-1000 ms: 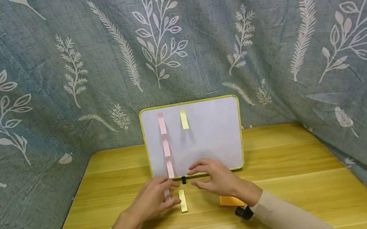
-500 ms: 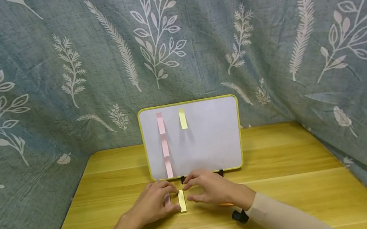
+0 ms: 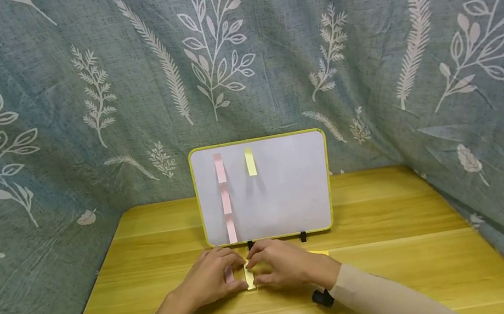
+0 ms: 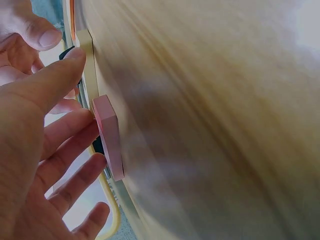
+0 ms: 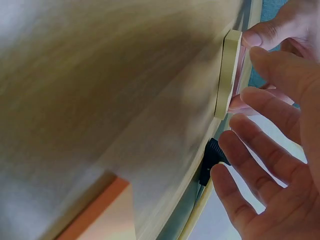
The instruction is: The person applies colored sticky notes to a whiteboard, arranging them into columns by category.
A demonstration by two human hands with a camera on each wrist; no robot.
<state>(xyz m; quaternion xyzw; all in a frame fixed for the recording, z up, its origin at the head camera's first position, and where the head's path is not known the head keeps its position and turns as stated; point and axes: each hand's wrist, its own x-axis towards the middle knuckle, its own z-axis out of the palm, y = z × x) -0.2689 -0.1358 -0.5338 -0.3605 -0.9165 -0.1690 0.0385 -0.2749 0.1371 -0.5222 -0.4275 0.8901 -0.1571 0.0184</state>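
Note:
A narrow pad of pale yellow sticky notes (image 3: 249,278) lies on the table between the two hands. My left hand (image 3: 203,283) holds this pad, its thumb at the near end and a fingertip at the far end, as the right wrist view shows. My right hand (image 3: 286,263) hovers at the pad's other side, fingers spread and loosely bent. Its thumb and index finger come close to the pad but grip nothing visible. A pink sticky note pad (image 4: 111,137) lies under the left hand, beside its fingers.
Behind the hands stands a whiteboard (image 3: 292,189) with a yellow frame and black feet. Pink strips (image 3: 225,198) run down its left side, and a yellow strip (image 3: 250,162) hangs near the top. An orange pad (image 5: 107,212) lies by the right hand. A patterned curtain (image 3: 237,70) surrounds the table.
My right hand has moved left and down from in front of the whiteboard to the yellow pad. The left hand has stayed nearly in place, its fingertips drawing in to the pad.

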